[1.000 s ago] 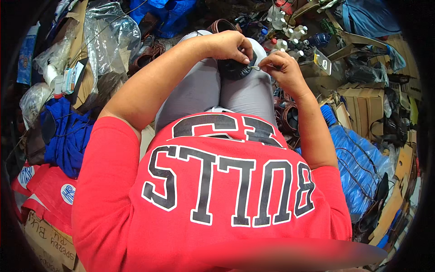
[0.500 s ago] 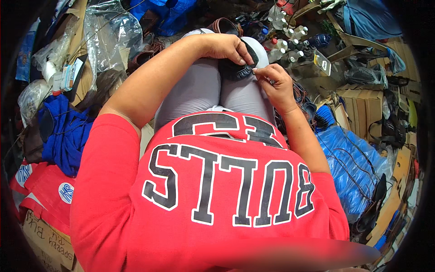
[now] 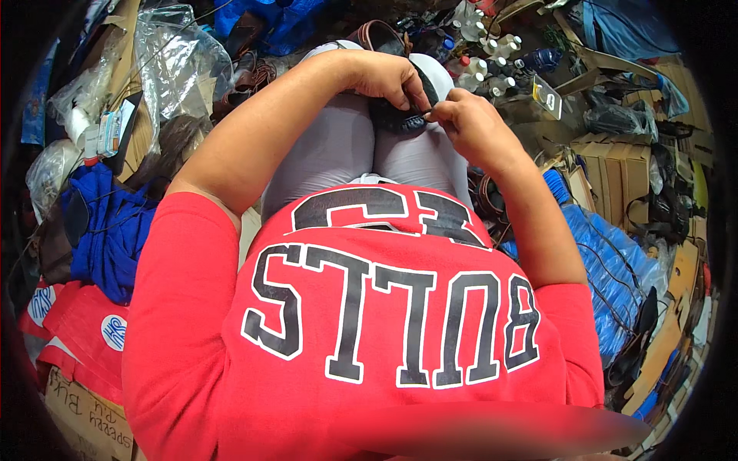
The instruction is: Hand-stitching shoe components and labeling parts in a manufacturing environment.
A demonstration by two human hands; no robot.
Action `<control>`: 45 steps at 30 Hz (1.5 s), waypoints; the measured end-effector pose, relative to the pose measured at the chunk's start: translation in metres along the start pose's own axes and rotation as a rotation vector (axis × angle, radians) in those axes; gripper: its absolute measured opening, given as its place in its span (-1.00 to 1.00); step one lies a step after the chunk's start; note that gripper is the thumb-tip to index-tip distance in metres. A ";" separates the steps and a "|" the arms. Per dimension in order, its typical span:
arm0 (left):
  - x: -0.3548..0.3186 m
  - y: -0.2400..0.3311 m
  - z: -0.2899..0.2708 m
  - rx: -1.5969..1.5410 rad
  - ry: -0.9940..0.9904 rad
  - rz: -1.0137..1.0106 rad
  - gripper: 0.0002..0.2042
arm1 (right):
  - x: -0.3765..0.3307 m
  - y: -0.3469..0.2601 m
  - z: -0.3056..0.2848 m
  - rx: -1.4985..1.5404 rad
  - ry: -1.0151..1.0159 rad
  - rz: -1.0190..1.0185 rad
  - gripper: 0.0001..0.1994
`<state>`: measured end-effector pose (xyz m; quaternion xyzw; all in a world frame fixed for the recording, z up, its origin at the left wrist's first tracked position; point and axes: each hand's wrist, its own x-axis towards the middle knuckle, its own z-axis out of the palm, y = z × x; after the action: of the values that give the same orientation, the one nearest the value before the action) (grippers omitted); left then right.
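A single view, from the left of two fisheye cameras on the person's head, looks steeply down over the chest toward the knees. The red shirt (image 3: 384, 253) is nearest, filling the centre and six o'clock; gray trousers (image 3: 330, 146) lie farther off toward twelve, with the left hand (image 3: 384, 75) there and the right hand (image 3: 475, 127) between one and two. The wide lens takes in blue cloth (image 3: 111, 238) at nine and a blue plastic-wrapped bundle (image 3: 611, 269) at three, within a dark, rounded rim.

Black piece (image 3: 389, 120) partly hidden by left hand (image 3: 390, 79), detail at right hand (image 3: 478, 127) unclear, blue sheeting (image 3: 286, 21) cut off above
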<state>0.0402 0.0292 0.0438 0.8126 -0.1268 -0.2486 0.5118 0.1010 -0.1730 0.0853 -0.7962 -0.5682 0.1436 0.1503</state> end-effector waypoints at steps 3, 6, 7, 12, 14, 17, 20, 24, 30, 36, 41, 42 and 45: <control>0.004 -0.002 0.001 0.019 0.044 0.009 -0.69 | 0.009 0.008 0.001 0.006 -0.088 0.001 -0.78; 0.007 0.001 0.001 0.017 0.135 0.045 -0.73 | 0.011 0.014 0.007 0.178 -0.088 0.040 -0.84; 0.008 0.003 0.001 0.059 0.155 0.028 -0.75 | 0.012 0.014 0.008 0.179 -0.090 0.040 -0.84; 0.013 -0.006 0.004 0.111 0.269 0.070 -0.78 | 0.012 0.017 0.010 0.513 -0.125 0.243 -0.85; 0.013 -0.009 0.006 0.217 0.342 0.133 -0.79 | 0.009 0.017 0.006 0.420 -0.104 0.206 -0.84; 0.010 -0.008 0.015 0.347 0.483 0.171 -0.81 | 0.008 0.013 0.011 0.382 -0.083 0.230 -0.83; -0.001 -0.001 0.035 0.430 0.705 0.123 -0.79 | 0.001 0.019 0.011 0.529 -0.078 0.329 -0.83; -0.060 0.025 0.058 0.334 0.801 -0.088 -0.77 | -0.025 0.055 0.005 1.153 -0.116 0.409 -0.73; -0.131 0.015 0.011 0.083 0.647 -0.663 -0.77 | -0.121 0.095 -0.068 2.222 0.222 -0.518 -0.55; -0.098 0.004 -0.005 -0.662 0.940 0.066 -0.72 | -0.165 0.117 -0.042 1.284 0.049 0.460 -0.43; -0.053 0.052 0.000 -1.479 0.746 0.431 -0.56 | -0.164 0.105 0.022 0.527 -0.001 0.589 -0.68; -0.054 0.035 -0.009 -1.479 0.748 0.432 -0.56 | -0.165 0.104 0.029 0.381 -0.075 0.668 -0.68; -0.069 -0.014 -0.037 -1.337 0.749 0.125 -0.56 | -0.186 0.097 0.036 0.104 0.106 0.510 -0.64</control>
<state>0.0005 0.0955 0.0629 0.3518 0.1864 0.0488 0.9160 0.1119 -0.3764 0.0245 -0.9113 -0.3325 0.1638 0.1794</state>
